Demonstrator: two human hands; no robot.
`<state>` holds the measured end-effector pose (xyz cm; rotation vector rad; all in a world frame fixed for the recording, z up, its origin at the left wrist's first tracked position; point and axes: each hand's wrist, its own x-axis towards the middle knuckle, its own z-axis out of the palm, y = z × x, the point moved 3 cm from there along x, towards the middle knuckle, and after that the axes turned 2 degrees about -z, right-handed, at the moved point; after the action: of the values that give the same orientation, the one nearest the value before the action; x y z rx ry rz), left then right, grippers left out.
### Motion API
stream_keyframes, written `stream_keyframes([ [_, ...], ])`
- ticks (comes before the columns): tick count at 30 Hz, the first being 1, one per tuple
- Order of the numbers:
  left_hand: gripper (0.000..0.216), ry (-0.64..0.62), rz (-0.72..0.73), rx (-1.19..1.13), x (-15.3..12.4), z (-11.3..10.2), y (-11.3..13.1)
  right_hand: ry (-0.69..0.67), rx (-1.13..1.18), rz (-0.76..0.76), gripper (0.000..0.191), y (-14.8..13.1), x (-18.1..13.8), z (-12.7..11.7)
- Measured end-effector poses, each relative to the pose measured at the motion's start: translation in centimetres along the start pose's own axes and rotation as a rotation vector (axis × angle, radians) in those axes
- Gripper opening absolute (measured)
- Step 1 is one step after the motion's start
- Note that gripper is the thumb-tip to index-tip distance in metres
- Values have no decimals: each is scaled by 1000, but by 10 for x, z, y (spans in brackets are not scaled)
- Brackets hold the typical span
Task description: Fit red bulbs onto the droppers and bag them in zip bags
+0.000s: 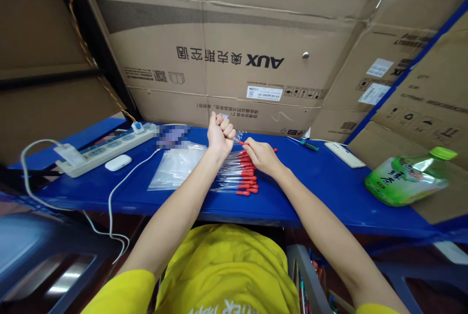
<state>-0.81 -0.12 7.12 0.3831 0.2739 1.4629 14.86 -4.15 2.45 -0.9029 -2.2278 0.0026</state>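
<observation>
A glass dropper with a red rubber bulb (pixel 242 143) spans the gap between my hands. My right hand (pixel 261 155) pinches it at the bulb end. My left hand (pixel 221 133) is closed in a fist where the thin glass end meets it; the inside of that fist is hidden. Under and beside my hands lies a row of similar droppers (pixel 247 178), red bulbs to the right, glass tubes to the left. Several tiny clear pieces (pixel 240 134) lie just behind. Left of the droppers, clear plastic bags (pixel 170 170) lie flat, partly behind my left forearm.
A power strip (pixel 106 150), a white earbud case (pixel 118 162) and a white cable (pixel 126 180) occupy the left side. Rightward are a screwdriver (pixel 309 145), a phone (pixel 344 154) and a green-capped bottle (pixel 405 180) lying tilted. Cardboard (pixel 226 26) walls the back of the blue table (pixel 288 202).
</observation>
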Motion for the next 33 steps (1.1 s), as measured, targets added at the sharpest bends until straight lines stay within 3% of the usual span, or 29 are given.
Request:
stream_keyframes([
  [33,50,0,-31,-15,-3,1,-10,68,-57,-94,34,-2,-3,4],
])
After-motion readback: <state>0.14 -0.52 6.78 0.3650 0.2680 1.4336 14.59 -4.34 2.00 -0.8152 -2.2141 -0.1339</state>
